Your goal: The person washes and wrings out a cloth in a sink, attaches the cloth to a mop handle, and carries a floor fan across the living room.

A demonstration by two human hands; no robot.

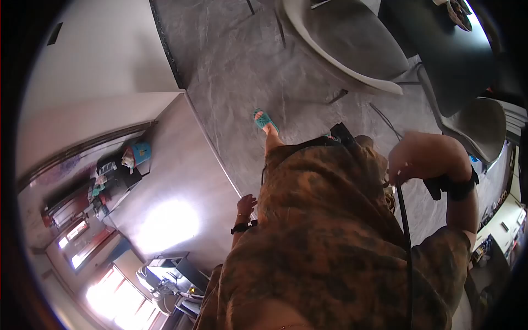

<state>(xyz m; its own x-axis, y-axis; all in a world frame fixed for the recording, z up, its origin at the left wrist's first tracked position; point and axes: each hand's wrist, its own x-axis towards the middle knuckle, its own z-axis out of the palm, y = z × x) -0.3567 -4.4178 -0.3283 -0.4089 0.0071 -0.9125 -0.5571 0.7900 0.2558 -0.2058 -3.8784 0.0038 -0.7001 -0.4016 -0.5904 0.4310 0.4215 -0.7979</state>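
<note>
My right hand [426, 157] is raised at my right side, its fingers curled in a pinch around a black cable [406, 231]. From the fingers the cable runs down along the front of my patterned brown-orange shirt [324, 220]. A black strap [462, 187] circles that wrist. Lower on the other side, my left hand [246, 205] hangs beside my hip with its fingers slightly bent and apart, holding nothing. A dark band sits on the left wrist. Below, one foot in a green slipper [265, 120] is on the floor.
A grey chair [352, 41] stands ahead on the grey marbled floor [220, 71]. Beyond it are a dark table [456, 60] and another chair [476, 124] to the right. On the left are a white wall [104, 49], a doorway and a blue container [142, 152].
</note>
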